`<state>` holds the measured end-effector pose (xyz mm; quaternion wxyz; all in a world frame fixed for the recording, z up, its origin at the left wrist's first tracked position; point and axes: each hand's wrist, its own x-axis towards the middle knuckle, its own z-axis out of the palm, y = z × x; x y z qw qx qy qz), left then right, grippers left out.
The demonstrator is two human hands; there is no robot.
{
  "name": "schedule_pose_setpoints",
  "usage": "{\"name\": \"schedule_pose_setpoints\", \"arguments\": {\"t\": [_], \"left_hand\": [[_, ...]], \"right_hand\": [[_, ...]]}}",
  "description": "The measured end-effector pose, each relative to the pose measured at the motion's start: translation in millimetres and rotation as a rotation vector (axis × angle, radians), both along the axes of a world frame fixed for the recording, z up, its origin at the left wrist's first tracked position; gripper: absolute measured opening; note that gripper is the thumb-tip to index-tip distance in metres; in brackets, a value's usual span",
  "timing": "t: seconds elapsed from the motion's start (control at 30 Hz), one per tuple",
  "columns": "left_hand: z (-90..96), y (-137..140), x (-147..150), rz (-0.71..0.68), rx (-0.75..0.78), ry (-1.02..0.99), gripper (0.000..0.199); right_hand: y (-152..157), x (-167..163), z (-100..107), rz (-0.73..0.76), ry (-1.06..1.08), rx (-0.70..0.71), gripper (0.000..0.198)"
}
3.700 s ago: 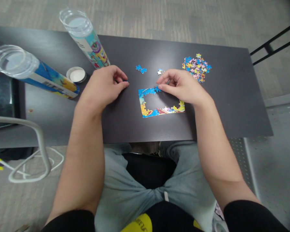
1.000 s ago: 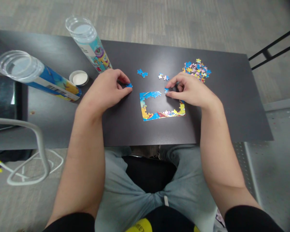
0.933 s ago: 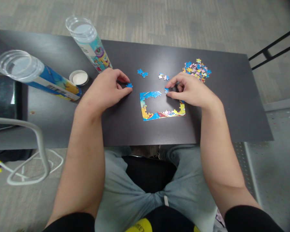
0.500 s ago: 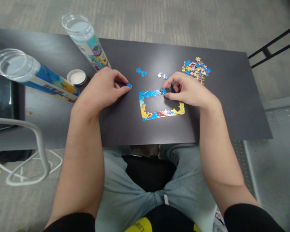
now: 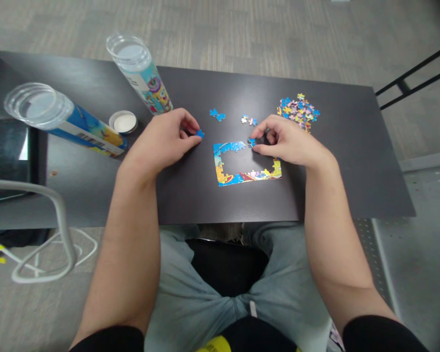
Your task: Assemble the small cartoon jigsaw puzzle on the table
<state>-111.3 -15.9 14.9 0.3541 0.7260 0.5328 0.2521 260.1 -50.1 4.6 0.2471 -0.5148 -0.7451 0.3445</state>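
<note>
Between thumb and forefinger, my left hand (image 5: 168, 132) pinches a blue puzzle piece (image 5: 200, 133), left of the joined puzzle border (image 5: 238, 178). My right hand (image 5: 286, 139) grips another blue puzzle piece (image 5: 252, 143) by the top edge of that border, just right of the blue top strip. The border's middle shows bare table, and my right fingers hide part of its upper right side. Beyond it lie a couple of loose blue pieces (image 5: 217, 115) and some pink-and-blue pieces (image 5: 249, 120). A heap of mixed puzzle pieces (image 5: 298, 110) sits behind my right hand.
Two clear-topped printed tubes, a blue one (image 5: 77, 122) and a teal one (image 5: 143, 76), are on the left of the dark table (image 5: 359, 146). A round white lid (image 5: 123, 121) lies between them. A pale curved metal bar (image 5: 60, 210) is at the lower left.
The piece in my right hand has shifted slightly away from the border's top strip, and a gap now shows there. My left hand still holds its piece. The whole view has shifted a little.
</note>
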Motion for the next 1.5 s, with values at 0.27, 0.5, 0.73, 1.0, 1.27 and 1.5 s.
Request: {"name": "schedule_pose_setpoints", "arguments": {"t": [0.27,0.5,0.73,1.0,1.27,1.5], "left_hand": [[2.0,-2,3,0.004,0.046,0.034,0.01],[-0.3,-2,15,0.019,0.103,0.025,0.021],[8.0,-6,24,0.027,-0.04,-0.21,0.013],[16.3,-18,31,-0.04,-0.152,-0.329,0.027],[18.5,-21,22,-0.01,-0.148,-0.347,0.026],[9.7,-20,12,0.031,0.002,-0.208,0.004]], "right_hand": [[-1,7,0,0.003,0.001,0.037,0.023],[-8,-10,22,-0.014,-0.067,0.125,0.018],[-8,-41,42,0.01,-0.061,0.118,0.014],[-1,-77,32,0.006,0.034,0.162,0.028],[2,-84,24,-0.044,0.048,0.127,0.036],[9,-71,19,-0.102,0.031,0.129,0.03]]}}
